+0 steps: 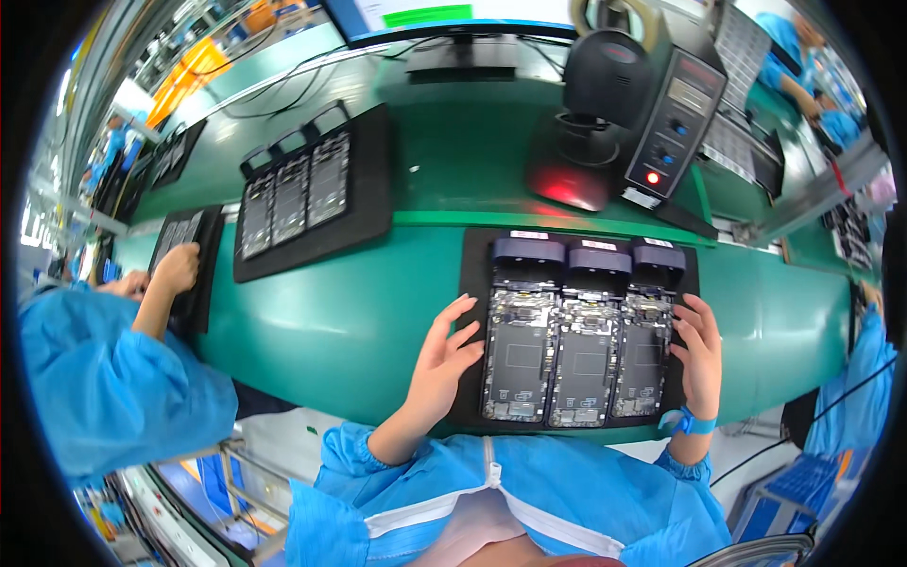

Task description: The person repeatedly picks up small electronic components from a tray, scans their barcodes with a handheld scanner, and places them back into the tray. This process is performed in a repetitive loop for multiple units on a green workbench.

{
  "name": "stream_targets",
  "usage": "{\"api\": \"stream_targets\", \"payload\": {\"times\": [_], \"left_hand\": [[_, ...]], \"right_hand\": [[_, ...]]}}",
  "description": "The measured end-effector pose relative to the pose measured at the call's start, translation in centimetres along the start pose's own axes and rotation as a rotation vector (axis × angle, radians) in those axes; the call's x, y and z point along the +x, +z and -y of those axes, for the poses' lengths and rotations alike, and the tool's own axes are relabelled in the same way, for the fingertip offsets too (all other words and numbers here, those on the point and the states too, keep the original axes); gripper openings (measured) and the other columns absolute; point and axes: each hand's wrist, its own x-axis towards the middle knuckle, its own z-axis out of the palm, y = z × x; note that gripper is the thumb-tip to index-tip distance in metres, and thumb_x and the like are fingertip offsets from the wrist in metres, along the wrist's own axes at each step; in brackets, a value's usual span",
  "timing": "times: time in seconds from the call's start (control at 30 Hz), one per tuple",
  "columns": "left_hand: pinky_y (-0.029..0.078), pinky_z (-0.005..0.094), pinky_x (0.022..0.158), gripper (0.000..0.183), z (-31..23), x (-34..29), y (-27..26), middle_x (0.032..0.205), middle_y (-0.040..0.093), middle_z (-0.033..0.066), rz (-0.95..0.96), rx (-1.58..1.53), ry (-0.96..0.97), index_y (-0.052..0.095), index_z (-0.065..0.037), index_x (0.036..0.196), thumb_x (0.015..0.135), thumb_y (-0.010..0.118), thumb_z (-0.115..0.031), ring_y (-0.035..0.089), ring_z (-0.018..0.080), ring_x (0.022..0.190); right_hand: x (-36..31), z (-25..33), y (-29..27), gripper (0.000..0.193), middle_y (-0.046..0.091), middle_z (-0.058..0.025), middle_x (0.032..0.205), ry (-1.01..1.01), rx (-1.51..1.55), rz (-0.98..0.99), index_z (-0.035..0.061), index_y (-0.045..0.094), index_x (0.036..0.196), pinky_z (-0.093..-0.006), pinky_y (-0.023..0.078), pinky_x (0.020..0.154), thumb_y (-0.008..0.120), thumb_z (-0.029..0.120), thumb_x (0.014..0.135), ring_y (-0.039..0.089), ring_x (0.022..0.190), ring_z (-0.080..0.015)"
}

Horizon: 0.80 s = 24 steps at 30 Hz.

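Observation:
Three opened smartphones [582, 364] lie side by side on a black mat [472, 269] in front of me, their inner boards and dark battery areas facing up. At their far ends stand dark raised blocks [599, 260] with small labels on top. My left hand [439, 361] rests at the mat's left side with its fingers spread, the tips beside the leftmost phone. On the opposite side, my right hand [697, 357], wearing a blue wrist strap [688, 421], has its fingers apart at the edge of the rightmost phone. Neither hand is wrapped around a phone.
A second black mat [373, 184] with several opened phones lies to the left. Behind the work stand a scanner on a stand [605, 85], a control box [675, 123] with a red light, and a monitor [453, 19]. A co-worker's hand [177, 269] works at far left.

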Motion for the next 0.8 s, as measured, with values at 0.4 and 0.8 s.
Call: {"api": "stream_targets", "payload": {"times": [0.4, 0.8], "left_hand": [[0.037, 0.0328, 0.092, 0.049, 1.0, 1.6, 1.4, 0.116, 0.049, 0.0115, 0.161, 0.012, -0.281, 0.034, 0.0, 0.123, 0.076, 0.049, 0.006, 0.047, 0.0179, 0.107], [0.036, 0.0324, 0.094, 0.057, 1.6, 1.2, 0.2, 0.118, 0.046, 0.0105, 0.193, -0.113, -0.279, 0.029, 0.0, 0.126, 0.074, 0.052, 0.009, 0.046, 0.018, 0.109]], "right_hand": [[1.5, -1.0, -0.3, 0.048, 0.057, -0.011, 0.098, 0.074, 0.339, 0.111, 0.0013, 0.035, 0.125, -0.0267, 0.043, 0.075, 0.048, 0.003, 0.079, 0.053, 0.088, -0.0151], [2.1, -2.2, 0.9, 0.054, 0.061, -0.0126, 0.092, -0.031, 0.212, 0.006, -0.004, 0.031, 0.126, -0.0229, 0.046, 0.071, 0.047, -0.009, 0.075, 0.058, 0.08, -0.014]]}}
